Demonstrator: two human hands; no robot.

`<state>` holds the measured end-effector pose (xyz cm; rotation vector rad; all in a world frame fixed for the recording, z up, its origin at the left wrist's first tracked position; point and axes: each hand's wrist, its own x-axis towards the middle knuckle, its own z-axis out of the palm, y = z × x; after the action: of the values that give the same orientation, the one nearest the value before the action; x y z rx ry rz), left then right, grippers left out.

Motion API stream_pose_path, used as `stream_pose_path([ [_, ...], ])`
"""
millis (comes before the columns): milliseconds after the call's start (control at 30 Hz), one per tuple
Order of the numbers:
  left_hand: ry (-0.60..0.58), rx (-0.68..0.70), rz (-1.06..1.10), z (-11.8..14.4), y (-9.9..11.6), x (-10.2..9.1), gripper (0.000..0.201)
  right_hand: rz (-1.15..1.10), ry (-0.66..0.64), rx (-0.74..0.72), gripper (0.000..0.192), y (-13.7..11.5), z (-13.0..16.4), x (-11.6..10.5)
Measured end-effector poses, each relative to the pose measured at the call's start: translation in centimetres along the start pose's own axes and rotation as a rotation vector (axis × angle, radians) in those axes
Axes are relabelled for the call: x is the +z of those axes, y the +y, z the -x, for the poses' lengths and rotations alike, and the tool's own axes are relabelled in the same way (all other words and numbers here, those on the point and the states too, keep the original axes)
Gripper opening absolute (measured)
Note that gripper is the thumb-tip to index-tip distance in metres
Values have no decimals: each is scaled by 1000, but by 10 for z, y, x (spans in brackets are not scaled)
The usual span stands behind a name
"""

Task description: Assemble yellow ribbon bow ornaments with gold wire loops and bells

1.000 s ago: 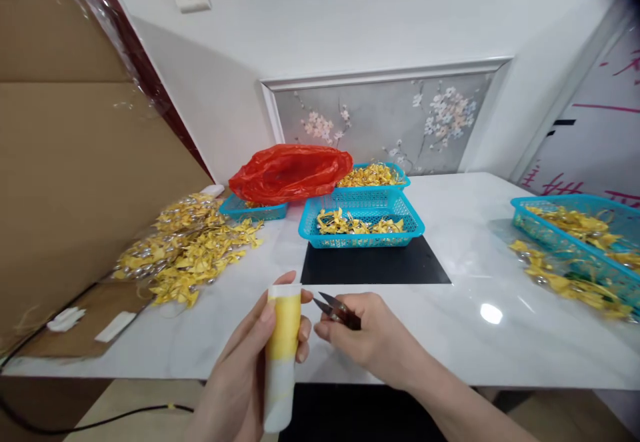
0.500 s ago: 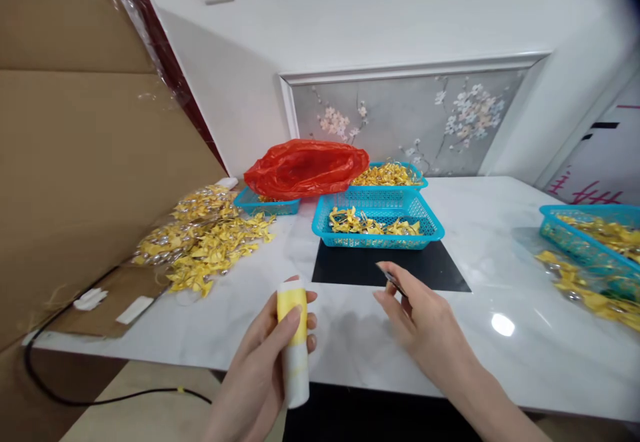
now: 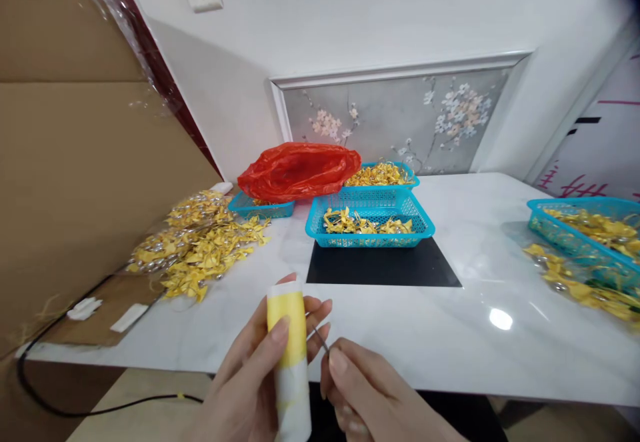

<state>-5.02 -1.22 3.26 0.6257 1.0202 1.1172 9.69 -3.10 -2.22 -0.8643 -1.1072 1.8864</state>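
At the table's near edge, the left hand (image 3: 250,379) grips a yellow-wound spool (image 3: 287,349) upright, touching the right hand's (image 3: 370,395) pinching fingertips (image 3: 337,362).

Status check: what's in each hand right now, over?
Left hand gripping upright spool of yellow thread. Right hand pinching thin dark tool tip beside spool. Blue basket of yellow pieces beyond, apart.

Four blue baskets (image 3: 369,223), one red bag (image 3: 299,171), one spool (image 3: 289,355)
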Motion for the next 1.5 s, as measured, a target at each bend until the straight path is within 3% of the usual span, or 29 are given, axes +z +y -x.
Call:
stream_pose_path([
  [400,13,-84,80,-3,-5,-2,44,-104,-50,-84,57,1,-5,6],
  [600,-10,-84,154,-6,-6,-6,33,-107,-31,-33,58,8,-7,7],
  [833,-33,-91,112,-8,-12,-7,31,-195,-59,-95,56,-2,-8,10],
  [1033,-4,-131,92,-6,-12,-3,30,-119,-28,-133,54,1,-8,9],
  [1200,-11,-106,63,-5,-15,-4,31,-89,14,-131,54,3,-10,8],
  [1400,-23,-122,42,-10,-17,-2,32,-250,16,-121,56,4,-10,6],
  [1500,8,-26,29,-20,-9,-3,30,-208,3,-72,55,3,-5,-3],
])
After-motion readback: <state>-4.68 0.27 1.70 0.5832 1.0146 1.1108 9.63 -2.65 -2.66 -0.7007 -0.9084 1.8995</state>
